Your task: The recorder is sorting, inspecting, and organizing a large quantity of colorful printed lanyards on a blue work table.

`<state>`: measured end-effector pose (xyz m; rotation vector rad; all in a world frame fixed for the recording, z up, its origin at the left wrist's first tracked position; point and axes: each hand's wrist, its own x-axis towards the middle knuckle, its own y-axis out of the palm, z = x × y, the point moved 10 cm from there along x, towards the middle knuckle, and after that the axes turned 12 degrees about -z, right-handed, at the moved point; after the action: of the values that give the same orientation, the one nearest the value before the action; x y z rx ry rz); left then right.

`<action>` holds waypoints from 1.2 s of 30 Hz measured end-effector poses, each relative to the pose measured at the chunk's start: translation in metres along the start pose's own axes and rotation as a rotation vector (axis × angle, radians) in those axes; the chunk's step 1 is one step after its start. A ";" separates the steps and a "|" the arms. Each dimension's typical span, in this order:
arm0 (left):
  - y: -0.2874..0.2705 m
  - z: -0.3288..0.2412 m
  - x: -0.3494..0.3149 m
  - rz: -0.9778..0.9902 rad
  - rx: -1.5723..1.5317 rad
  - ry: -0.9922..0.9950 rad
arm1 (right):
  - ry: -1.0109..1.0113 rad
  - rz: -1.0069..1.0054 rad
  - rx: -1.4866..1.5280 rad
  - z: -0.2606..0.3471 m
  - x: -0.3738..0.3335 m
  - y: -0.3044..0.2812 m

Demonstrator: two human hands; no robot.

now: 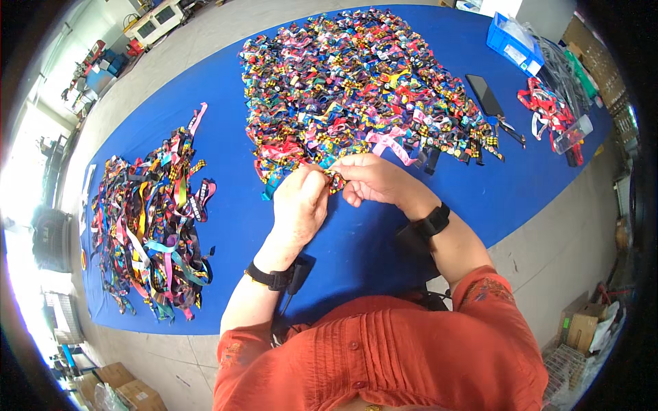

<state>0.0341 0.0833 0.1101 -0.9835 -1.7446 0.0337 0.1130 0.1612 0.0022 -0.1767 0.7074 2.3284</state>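
My left hand (300, 202) and my right hand (373, 179) come together at the near edge of a thick mat of knotted ribbon strips (343, 82). Between their fingertips is a small patterned ribbon strip (336, 181), mostly covered by the fingers. Both hands are closed in a pinch on it. Just beyond the right hand, a pink ribbon end (392, 146) sticks out of the mat. Some teal ribbon (271, 186) hangs from its near left corner, beside the left hand.
A heap of loose multicoloured ribbons (151, 233) lies on the left of the blue table (473, 205). To the right are a black phone (484, 94), pliers or snips (510, 131), red-and-white straps (548, 109) and a clear plastic cup (574, 134). A blue bin (514, 44) stands at the far right.
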 end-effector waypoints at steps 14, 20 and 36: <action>-0.003 -0.013 0.002 0.014 -0.062 0.099 | 0.046 -0.049 0.123 -0.004 0.003 -0.006; -0.007 -0.014 -0.001 -0.034 -0.055 0.128 | -0.175 -0.188 -0.036 0.019 -0.001 -0.009; -0.014 0.000 -0.003 -0.169 -0.076 0.027 | -0.340 -0.348 -0.094 0.031 0.000 -0.023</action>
<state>0.0259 0.0722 0.1144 -0.8838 -1.8092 -0.1546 0.1306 0.1921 0.0184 0.0529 0.3645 1.9898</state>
